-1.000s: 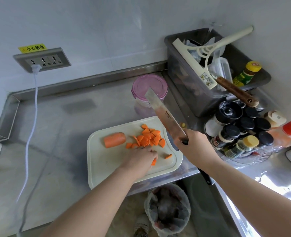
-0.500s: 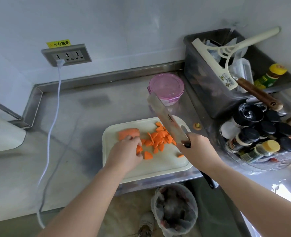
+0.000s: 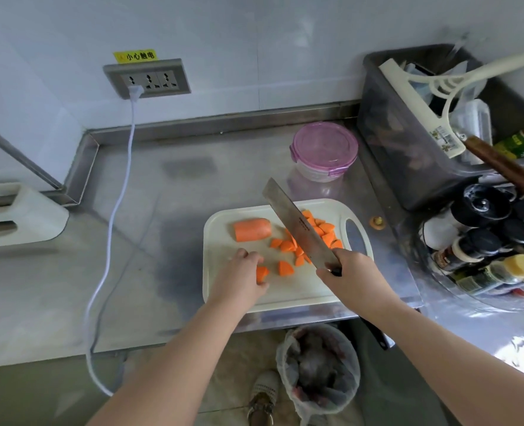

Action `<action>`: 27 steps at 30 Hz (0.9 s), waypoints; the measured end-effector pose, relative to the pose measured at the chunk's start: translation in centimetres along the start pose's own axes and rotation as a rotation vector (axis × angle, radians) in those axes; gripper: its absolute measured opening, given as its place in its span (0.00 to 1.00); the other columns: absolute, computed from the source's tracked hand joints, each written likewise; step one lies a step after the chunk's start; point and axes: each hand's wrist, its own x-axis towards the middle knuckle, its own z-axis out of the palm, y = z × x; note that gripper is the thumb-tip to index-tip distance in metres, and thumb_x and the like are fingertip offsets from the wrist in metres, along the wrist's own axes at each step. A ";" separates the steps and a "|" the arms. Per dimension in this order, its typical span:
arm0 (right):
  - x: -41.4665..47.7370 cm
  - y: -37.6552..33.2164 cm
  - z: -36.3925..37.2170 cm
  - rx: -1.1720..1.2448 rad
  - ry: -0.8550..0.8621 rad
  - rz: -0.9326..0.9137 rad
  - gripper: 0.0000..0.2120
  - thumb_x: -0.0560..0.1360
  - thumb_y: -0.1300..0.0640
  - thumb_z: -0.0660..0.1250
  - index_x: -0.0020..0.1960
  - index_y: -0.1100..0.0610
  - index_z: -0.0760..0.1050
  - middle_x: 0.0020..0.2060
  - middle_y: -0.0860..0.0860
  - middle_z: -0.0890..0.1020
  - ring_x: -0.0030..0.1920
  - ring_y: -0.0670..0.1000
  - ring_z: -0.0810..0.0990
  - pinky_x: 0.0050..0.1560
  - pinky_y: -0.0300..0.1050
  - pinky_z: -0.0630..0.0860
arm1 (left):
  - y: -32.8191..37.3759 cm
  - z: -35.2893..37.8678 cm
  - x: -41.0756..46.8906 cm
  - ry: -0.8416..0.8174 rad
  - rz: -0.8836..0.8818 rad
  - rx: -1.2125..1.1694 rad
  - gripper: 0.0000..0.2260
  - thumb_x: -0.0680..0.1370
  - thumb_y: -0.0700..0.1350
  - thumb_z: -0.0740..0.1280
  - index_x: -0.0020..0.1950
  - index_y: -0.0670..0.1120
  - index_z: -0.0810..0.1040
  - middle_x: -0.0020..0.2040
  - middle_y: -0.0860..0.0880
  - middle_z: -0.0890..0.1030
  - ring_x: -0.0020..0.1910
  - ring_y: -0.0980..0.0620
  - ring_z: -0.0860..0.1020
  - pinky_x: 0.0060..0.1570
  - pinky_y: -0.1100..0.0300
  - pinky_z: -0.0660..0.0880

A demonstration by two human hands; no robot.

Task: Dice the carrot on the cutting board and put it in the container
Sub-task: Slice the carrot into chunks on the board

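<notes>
A white cutting board (image 3: 223,298) lies at the steel counter's front edge. An uncut carrot stub (image 3: 252,229) sits at its back left. Several cut carrot pieces (image 3: 326,233) are heaped at the back right, and one loose piece (image 3: 285,268) lies mid-board. My left hand (image 3: 239,279) rests on the board's left side, its fingers curled and a carrot piece (image 3: 262,273) pinched between thumb and fingers. My right hand (image 3: 351,276) grips the cleaver (image 3: 297,224), whose blade slants over the heap. The round container with a pink lid (image 3: 323,150) stands shut behind the board.
A grey bin (image 3: 408,155) with a squeegee stands at the back right, with a rack of spice jars (image 3: 485,241) in front of it. A white cable (image 3: 113,210) hangs from the wall socket (image 3: 148,78). A lined waste bin (image 3: 319,367) stands below the counter edge.
My left hand went from the board's front right to the carrot stub, then drew back to the front left with a piece. The cleaver has come lower over the heap.
</notes>
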 end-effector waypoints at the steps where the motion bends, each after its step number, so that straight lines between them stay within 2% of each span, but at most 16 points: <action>1: -0.1 0.0 0.0 -0.001 0.000 0.002 0.14 0.78 0.57 0.64 0.35 0.52 0.65 0.29 0.49 0.71 0.29 0.47 0.67 0.28 0.37 0.61 | -0.2 0.0 0.0 -0.013 -0.003 -0.004 0.20 0.74 0.47 0.69 0.66 0.49 0.73 0.62 0.49 0.71 0.60 0.48 0.74 0.59 0.54 0.72; 4: -0.5 0.1 0.2 -0.019 -0.012 0.009 0.14 0.78 0.57 0.64 0.36 0.51 0.65 0.29 0.48 0.71 0.28 0.46 0.68 0.28 0.35 0.60 | -0.3 0.0 0.0 -0.014 0.006 0.009 0.17 0.76 0.45 0.67 0.65 0.48 0.74 0.61 0.48 0.72 0.57 0.48 0.75 0.56 0.57 0.72; 8: -0.8 0.3 0.6 -0.023 -0.024 0.016 0.14 0.78 0.57 0.63 0.36 0.51 0.65 0.30 0.47 0.72 0.30 0.46 0.69 0.29 0.35 0.62 | 0.4 0.4 0.2 0.018 0.013 -0.014 0.13 0.77 0.45 0.66 0.61 0.47 0.76 0.59 0.47 0.74 0.54 0.47 0.76 0.56 0.55 0.73; 11: -0.9 0.5 0.4 -0.020 -0.016 0.030 0.11 0.78 0.57 0.64 0.38 0.53 0.67 0.30 0.48 0.72 0.30 0.46 0.69 0.29 0.35 0.62 | 1.3 0.5 0.4 0.025 0.031 -0.035 0.14 0.77 0.46 0.67 0.62 0.47 0.75 0.57 0.47 0.74 0.54 0.47 0.76 0.56 0.54 0.74; 14: -0.9 0.6 0.1 -0.017 -0.001 0.041 0.13 0.78 0.58 0.63 0.36 0.52 0.66 0.30 0.49 0.71 0.29 0.47 0.68 0.28 0.36 0.62 | 1.8 0.5 0.7 0.028 0.019 -0.083 0.14 0.76 0.46 0.68 0.62 0.48 0.75 0.57 0.47 0.75 0.54 0.47 0.77 0.56 0.53 0.75; 18: -1.1 0.5 -0.1 -0.028 -0.001 0.033 0.15 0.78 0.57 0.63 0.35 0.49 0.64 0.30 0.47 0.71 0.28 0.45 0.69 0.27 0.34 0.62 | 1.9 0.3 0.6 0.026 0.039 -0.062 0.18 0.76 0.46 0.68 0.66 0.50 0.72 0.62 0.48 0.72 0.57 0.48 0.76 0.58 0.54 0.74; 23: -1.2 0.7 -0.3 -0.027 0.014 0.033 0.15 0.78 0.57 0.63 0.35 0.50 0.64 0.29 0.47 0.71 0.27 0.45 0.68 0.24 0.32 0.64 | 2.0 -0.4 0.8 -0.040 0.196 0.073 0.23 0.76 0.47 0.69 0.70 0.55 0.68 0.70 0.52 0.63 0.65 0.47 0.70 0.62 0.53 0.71; 27: -1.2 0.7 -0.5 -0.008 0.014 0.037 0.15 0.78 0.57 0.63 0.35 0.50 0.64 0.29 0.47 0.70 0.27 0.44 0.68 0.25 0.30 0.66 | 2.5 -0.5 1.4 -0.080 0.349 0.175 0.21 0.77 0.44 0.67 0.68 0.54 0.69 0.67 0.51 0.66 0.62 0.47 0.71 0.62 0.55 0.69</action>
